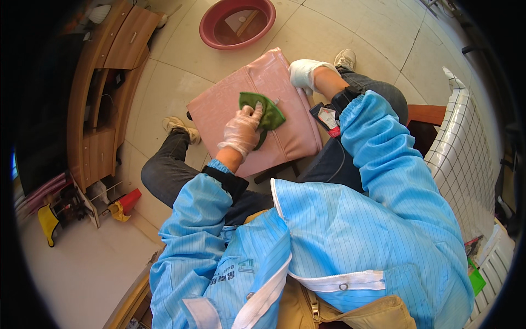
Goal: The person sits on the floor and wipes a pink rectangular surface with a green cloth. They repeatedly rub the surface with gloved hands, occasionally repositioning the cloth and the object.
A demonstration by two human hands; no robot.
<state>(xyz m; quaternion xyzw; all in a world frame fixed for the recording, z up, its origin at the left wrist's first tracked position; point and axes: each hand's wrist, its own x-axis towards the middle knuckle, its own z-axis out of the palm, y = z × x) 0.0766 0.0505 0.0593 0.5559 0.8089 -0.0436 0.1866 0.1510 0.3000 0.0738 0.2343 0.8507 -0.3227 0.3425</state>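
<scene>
Pink glossy bag (257, 109) lies flat across the lap, tilted diagonally. Green cloth (267, 112), folded, crumpled, pressed on its upper middle, near the right edge.
</scene>
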